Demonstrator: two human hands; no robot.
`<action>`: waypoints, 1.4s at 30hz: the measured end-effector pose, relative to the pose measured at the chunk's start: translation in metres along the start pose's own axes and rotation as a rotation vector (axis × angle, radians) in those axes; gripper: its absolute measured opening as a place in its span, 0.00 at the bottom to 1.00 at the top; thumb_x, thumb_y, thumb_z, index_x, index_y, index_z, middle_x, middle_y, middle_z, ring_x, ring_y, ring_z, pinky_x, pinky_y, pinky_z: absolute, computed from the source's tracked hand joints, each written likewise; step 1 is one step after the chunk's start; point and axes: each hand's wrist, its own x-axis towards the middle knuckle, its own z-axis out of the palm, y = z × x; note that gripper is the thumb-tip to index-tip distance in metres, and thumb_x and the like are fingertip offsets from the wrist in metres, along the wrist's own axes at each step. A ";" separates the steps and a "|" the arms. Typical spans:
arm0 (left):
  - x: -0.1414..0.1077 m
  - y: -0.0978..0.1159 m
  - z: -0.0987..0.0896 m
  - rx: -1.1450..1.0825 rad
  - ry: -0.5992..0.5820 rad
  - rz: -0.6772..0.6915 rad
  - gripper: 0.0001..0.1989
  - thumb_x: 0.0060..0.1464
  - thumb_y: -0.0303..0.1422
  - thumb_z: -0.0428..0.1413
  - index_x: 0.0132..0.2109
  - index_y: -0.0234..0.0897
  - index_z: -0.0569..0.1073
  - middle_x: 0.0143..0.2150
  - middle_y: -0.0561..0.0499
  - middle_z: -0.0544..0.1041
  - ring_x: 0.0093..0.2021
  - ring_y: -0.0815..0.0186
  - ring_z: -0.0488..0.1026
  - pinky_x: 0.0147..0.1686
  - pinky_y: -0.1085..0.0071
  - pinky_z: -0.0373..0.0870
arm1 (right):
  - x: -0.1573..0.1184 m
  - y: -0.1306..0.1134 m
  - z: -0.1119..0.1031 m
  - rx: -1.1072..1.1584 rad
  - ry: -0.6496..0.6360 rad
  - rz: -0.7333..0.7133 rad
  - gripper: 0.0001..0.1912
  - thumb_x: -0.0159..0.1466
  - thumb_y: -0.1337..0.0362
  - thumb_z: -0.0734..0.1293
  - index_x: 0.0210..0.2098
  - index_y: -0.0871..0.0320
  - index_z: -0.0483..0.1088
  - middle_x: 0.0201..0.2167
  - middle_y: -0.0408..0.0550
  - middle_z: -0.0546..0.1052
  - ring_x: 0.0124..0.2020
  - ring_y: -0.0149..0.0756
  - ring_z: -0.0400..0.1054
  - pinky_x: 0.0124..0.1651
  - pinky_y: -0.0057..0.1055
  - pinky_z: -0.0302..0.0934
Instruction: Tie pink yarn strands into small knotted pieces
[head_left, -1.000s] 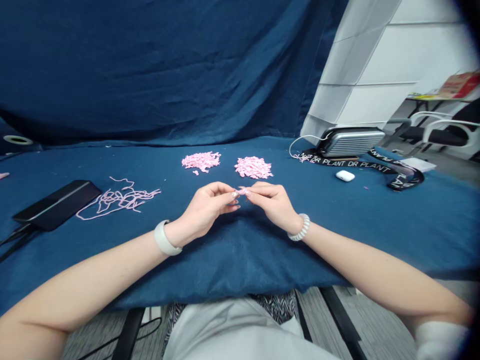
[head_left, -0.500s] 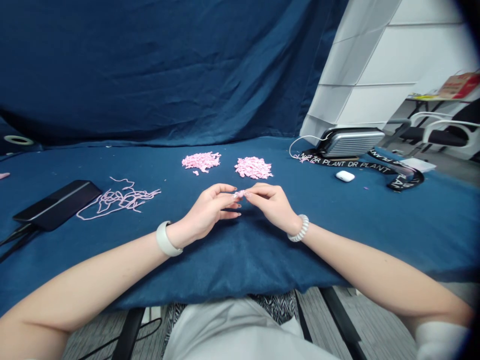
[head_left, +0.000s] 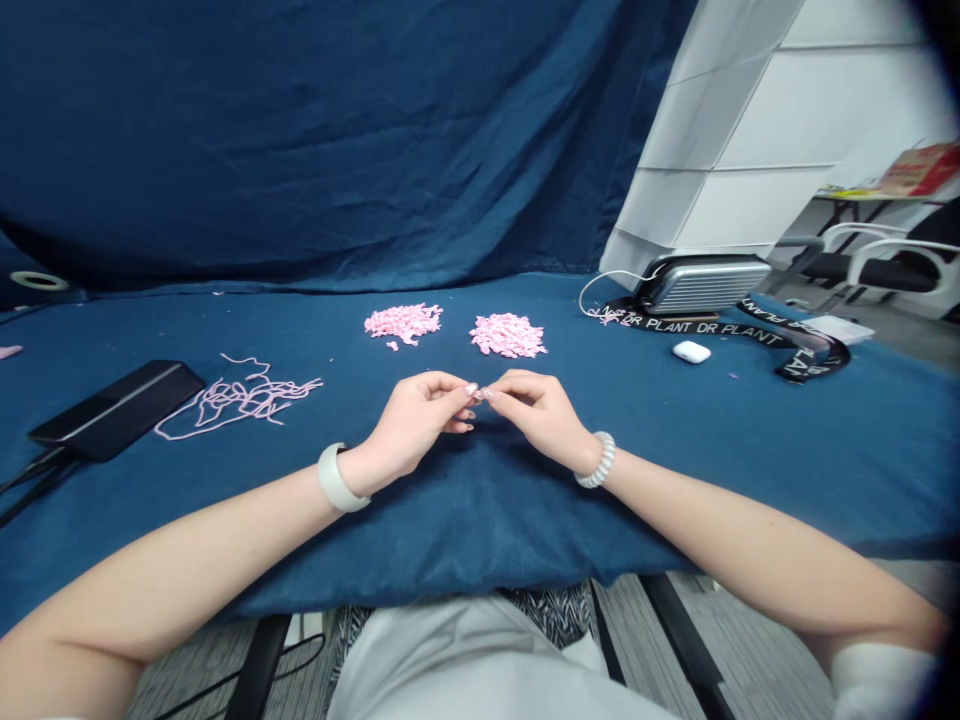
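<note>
My left hand [head_left: 418,420] and my right hand [head_left: 541,413] meet fingertip to fingertip above the near part of the blue cloth. Both are closed in a pinch. What lies between the fingertips is too small and too covered to make out. Just beyond my hands are two heaps of small pink pieces, a left heap [head_left: 405,321] and a rounder right heap [head_left: 508,335]. One loose pink piece [head_left: 392,346] lies below the left heap. To the left spreads a tangle of pale pink yarn [head_left: 247,398].
A black flat device [head_left: 116,410] with cables lies at the left, touching the yarn. On the right are a silver ridged case [head_left: 705,285], a black lettered strap [head_left: 705,327] and a white earbud case [head_left: 691,352]. A blue curtain [head_left: 315,140] hangs behind the table.
My left fingers have closed from a looser spread into a pinch. The small pink piece visible between my fingertips before is now hidden by them.
</note>
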 end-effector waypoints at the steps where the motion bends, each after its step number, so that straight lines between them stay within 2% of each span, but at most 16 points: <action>1: 0.000 -0.001 0.000 0.002 0.000 0.000 0.12 0.45 0.36 0.62 0.32 0.30 0.74 0.29 0.50 0.75 0.27 0.73 0.70 0.27 0.76 0.72 | 0.000 0.000 0.000 0.028 -0.014 0.029 0.12 0.60 0.59 0.64 0.27 0.61 0.73 0.26 0.46 0.73 0.29 0.30 0.65 0.34 0.29 0.59; 4: -0.001 -0.002 0.000 0.006 -0.016 -0.007 0.12 0.45 0.36 0.62 0.32 0.30 0.73 0.29 0.50 0.75 0.26 0.74 0.70 0.27 0.77 0.72 | 0.001 0.002 0.001 0.084 -0.085 0.107 0.15 0.62 0.56 0.61 0.27 0.61 0.69 0.25 0.44 0.71 0.28 0.30 0.64 0.33 0.28 0.59; 8: -0.002 -0.005 0.001 0.009 -0.024 -0.021 0.11 0.46 0.35 0.62 0.31 0.31 0.72 0.27 0.52 0.74 0.24 0.75 0.70 0.27 0.77 0.71 | 0.001 0.004 0.006 0.043 -0.150 0.113 0.15 0.63 0.55 0.59 0.28 0.60 0.66 0.26 0.43 0.69 0.28 0.28 0.62 0.33 0.27 0.58; 12: 0.000 -0.008 0.001 0.007 -0.021 -0.034 0.11 0.46 0.35 0.62 0.30 0.31 0.72 0.26 0.52 0.73 0.24 0.75 0.69 0.26 0.77 0.71 | 0.002 0.004 0.007 0.043 -0.155 0.101 0.13 0.63 0.57 0.60 0.29 0.60 0.65 0.25 0.43 0.69 0.28 0.28 0.62 0.34 0.27 0.58; 16: 0.000 -0.010 0.001 -0.056 -0.057 -0.049 0.11 0.47 0.36 0.61 0.32 0.31 0.74 0.28 0.52 0.73 0.26 0.75 0.69 0.28 0.77 0.72 | 0.004 0.002 0.004 0.161 -0.173 0.129 0.12 0.63 0.59 0.61 0.28 0.60 0.65 0.25 0.43 0.69 0.28 0.27 0.62 0.34 0.27 0.60; 21: -0.001 -0.009 0.000 -0.128 -0.088 -0.057 0.13 0.49 0.39 0.59 0.37 0.31 0.75 0.33 0.49 0.73 0.30 0.74 0.70 0.30 0.77 0.73 | 0.005 0.004 0.003 0.218 -0.133 0.185 0.13 0.62 0.58 0.61 0.27 0.60 0.64 0.23 0.41 0.68 0.26 0.26 0.62 0.33 0.26 0.59; 25: 0.001 -0.011 0.000 -0.145 -0.059 -0.100 0.13 0.50 0.39 0.58 0.36 0.32 0.74 0.32 0.50 0.72 0.30 0.73 0.70 0.28 0.76 0.73 | 0.006 0.007 0.003 0.177 -0.120 0.163 0.14 0.62 0.56 0.61 0.26 0.59 0.63 0.22 0.41 0.66 0.25 0.27 0.60 0.32 0.26 0.58; 32: 0.002 -0.013 -0.003 -0.100 -0.030 -0.088 0.11 0.49 0.38 0.59 0.33 0.32 0.72 0.31 0.50 0.72 0.30 0.72 0.70 0.27 0.75 0.73 | 0.005 0.008 0.003 0.073 -0.150 0.124 0.14 0.64 0.57 0.59 0.27 0.60 0.62 0.23 0.42 0.67 0.26 0.27 0.61 0.33 0.27 0.58; 37: 0.001 -0.012 -0.001 -0.068 -0.083 -0.092 0.14 0.50 0.40 0.58 0.35 0.32 0.73 0.34 0.48 0.73 0.31 0.70 0.70 0.26 0.74 0.73 | 0.005 0.007 0.002 -0.001 -0.152 0.109 0.14 0.64 0.58 0.58 0.27 0.60 0.63 0.24 0.42 0.67 0.27 0.28 0.60 0.32 0.26 0.56; 42: 0.000 -0.013 0.000 -0.015 -0.069 -0.068 0.12 0.47 0.38 0.60 0.33 0.32 0.72 0.30 0.50 0.72 0.31 0.70 0.69 0.27 0.75 0.73 | 0.005 0.005 0.002 -0.060 -0.152 0.111 0.15 0.64 0.57 0.58 0.26 0.60 0.63 0.23 0.42 0.68 0.26 0.27 0.60 0.32 0.27 0.55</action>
